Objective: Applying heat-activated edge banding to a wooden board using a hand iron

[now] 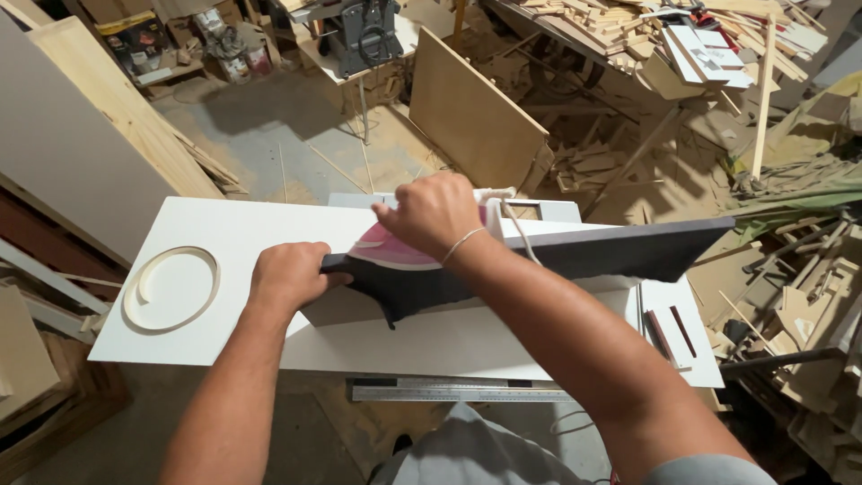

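Right hand (433, 214) closed over the handle of a pink clothes iron (395, 249), pressing it on the top edge of a dark panel (620, 249) standing on its long edge. Left hand (287, 277) grips the panel's left end, fingers wrapped over the edge beside the iron's tip. White cord (521, 235) trails from the iron's back, draped across the panel. Panel stands on a white counter (431, 346), running from the counter's middle out past its right edge. Left of the panel, a loose coil of pale edge banding strip (171, 288) lies flat, well apart from the hands. Metal ruler (458, 392) below the counter's near edge. Right of the panel's base, small dark strips (669, 334) on the counter. No containers seen. Open counter room at left and near side; floor beyond is crowded with wood scraps (628, 27) and a leaning board (471, 112).
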